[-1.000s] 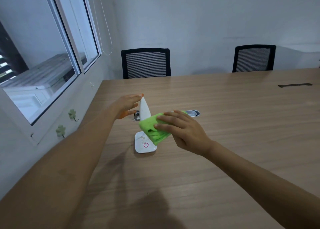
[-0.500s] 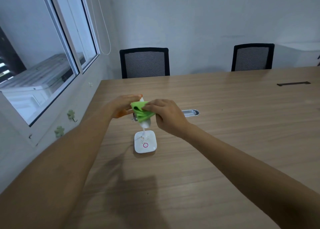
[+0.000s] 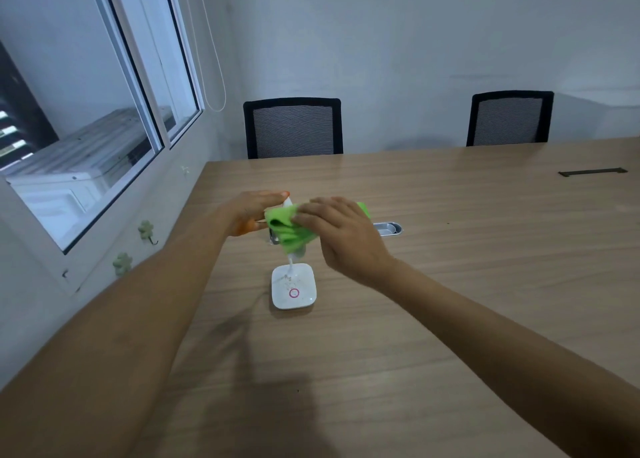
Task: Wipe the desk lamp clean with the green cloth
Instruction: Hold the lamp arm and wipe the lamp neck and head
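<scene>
A small white desk lamp stands on the wooden table, its square base [image 3: 293, 291] bearing a pink ring button. Its thin neck rises into the lamp head, which is mostly hidden. My right hand [image 3: 341, 236] presses the bunched green cloth [image 3: 289, 227] against the lamp head from the right. My left hand [image 3: 251, 211] holds the top of the lamp head from the left, fingers along it; only the white tip shows between hand and cloth.
The wooden table [image 3: 450, 284] runs right and toward me. A metal cable port [image 3: 388, 228] sits just behind my right hand, a dark slot [image 3: 593, 172] far right. Two black mesh chairs [image 3: 293, 128] [image 3: 509, 118] stand behind the table; a window wall lies left.
My right hand carried the green cloth from low on the lamp, near the base, up to the lamp head. My left hand stayed at the lamp's top.
</scene>
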Tool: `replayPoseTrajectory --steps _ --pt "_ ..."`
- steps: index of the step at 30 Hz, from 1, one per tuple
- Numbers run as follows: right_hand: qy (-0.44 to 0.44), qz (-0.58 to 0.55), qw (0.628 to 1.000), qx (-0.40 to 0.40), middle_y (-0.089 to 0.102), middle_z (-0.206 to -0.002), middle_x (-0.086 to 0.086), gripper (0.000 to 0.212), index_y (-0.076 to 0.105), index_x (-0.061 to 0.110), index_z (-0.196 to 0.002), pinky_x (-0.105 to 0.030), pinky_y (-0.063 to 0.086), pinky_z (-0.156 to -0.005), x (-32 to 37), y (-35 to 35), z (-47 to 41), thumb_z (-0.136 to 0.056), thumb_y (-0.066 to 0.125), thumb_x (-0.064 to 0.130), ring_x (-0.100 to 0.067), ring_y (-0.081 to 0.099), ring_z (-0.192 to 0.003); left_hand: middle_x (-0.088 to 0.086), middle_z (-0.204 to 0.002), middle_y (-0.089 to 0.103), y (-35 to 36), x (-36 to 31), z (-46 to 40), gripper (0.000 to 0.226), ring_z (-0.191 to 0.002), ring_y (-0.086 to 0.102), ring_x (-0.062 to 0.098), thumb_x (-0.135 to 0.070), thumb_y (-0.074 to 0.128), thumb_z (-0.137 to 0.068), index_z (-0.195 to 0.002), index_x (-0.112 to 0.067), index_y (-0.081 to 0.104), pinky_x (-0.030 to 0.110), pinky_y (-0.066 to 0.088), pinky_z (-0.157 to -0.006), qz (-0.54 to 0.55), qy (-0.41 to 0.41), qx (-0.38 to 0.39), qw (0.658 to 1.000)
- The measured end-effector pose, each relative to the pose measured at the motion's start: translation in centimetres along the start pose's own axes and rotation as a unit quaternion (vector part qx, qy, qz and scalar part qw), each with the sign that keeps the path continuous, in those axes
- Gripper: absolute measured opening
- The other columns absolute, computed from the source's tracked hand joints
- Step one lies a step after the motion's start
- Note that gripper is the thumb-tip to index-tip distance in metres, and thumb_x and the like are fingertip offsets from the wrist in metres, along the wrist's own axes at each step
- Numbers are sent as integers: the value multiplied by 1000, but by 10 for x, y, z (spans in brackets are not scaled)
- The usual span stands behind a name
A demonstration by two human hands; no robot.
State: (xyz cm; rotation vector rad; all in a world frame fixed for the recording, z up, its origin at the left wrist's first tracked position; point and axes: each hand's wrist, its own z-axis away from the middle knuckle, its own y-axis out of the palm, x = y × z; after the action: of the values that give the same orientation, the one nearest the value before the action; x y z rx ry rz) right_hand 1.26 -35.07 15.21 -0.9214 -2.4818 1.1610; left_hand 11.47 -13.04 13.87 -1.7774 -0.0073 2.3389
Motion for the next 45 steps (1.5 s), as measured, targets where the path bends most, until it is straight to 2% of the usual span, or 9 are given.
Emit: replayPoseTrajectory --steps 3,7,15,20,25,31,36,39,45 --pt "34 15 998 49 73 -104 -5 50 70 13 -102 -42 50 -84 -4 1 -22 -69 33 6 -28 68 -96 6 -116 66 1 -2 0 43 -117 57 24 -32 70 -78 -118 -15 64 39 42 -106 -11 -2 -5 1000" --pt "3 3 996 91 74 -97 -5 50 71 14 -97 -42 53 -78 3 5 -19 -69 30 13 -28 69 -91 4 -128 62 1 -2 -1 55 -121 55 23 -38 76 -70 -119 -19 64 42 43 -106 -16 -2 2 1000" --pt "-149 8 989 15 70 -113 -2 31 68 17 -104 -40 44 -98 19 2 44 -88 44 7 -25 60 -115 -1 -139 53 3 -4 0 38 -130 45 20 -31 68 -82 -119 -22 63 31 41 -96 -18 -8 -9 1000" --pt "21 -81 995 -61 69 -112 -12 46 67 8 -107 -40 49 -88 -3 4 18 -75 35 -2 -31 62 -105 1 -136 56 3 -5 0 27 -128 48 22 -31 70 -80 -107 -26 68 33 44 -98 -11 -16 -13 1000" --pt "182 -176 967 -17 64 -120 -17 55 61 2 -117 -42 50 -94 -21 26 -8 -72 34 -11 -33 59 -109 0 -132 58 5 -5 2 41 -123 51 20 -31 71 -80 -119 -20 64 32 47 -93 -28 -12 -29 999" --pt "158 -222 962 -4 61 -125 -16 59 58 4 -123 -41 50 -96 -7 38 24 -71 34 -12 -31 58 -114 -1 -135 55 5 -4 3 39 -126 48 21 -34 68 -82 -120 -25 64 33 45 -97 -29 -13 -22 999" --pt "51 -155 986 -35 61 -126 -15 42 55 8 -124 -34 45 -99 5 28 73 -96 23 10 -29 55 -118 0 -136 55 3 -3 2 32 -128 47 22 -33 69 -80 -111 -26 68 33 45 -97 -15 -16 -17 1000" --pt "12 -113 992 -50 61 -128 -12 43 53 10 -126 -35 43 -103 0 29 91 -92 28 3 -28 53 -122 -2 -137 54 3 -5 3 24 -127 47 21 -33 67 -82 -106 -28 68 32 44 -95 -20 -17 -20 999" --pt "142 -180 965 -125 58 -127 -18 53 55 3 -124 -39 46 -101 -16 29 48 -79 31 -9 -29 53 -119 -2 -136 54 4 -6 5 38 -126 48 20 -35 69 -81 -118 -26 65 32 46 -91 -38 -21 -18 999"
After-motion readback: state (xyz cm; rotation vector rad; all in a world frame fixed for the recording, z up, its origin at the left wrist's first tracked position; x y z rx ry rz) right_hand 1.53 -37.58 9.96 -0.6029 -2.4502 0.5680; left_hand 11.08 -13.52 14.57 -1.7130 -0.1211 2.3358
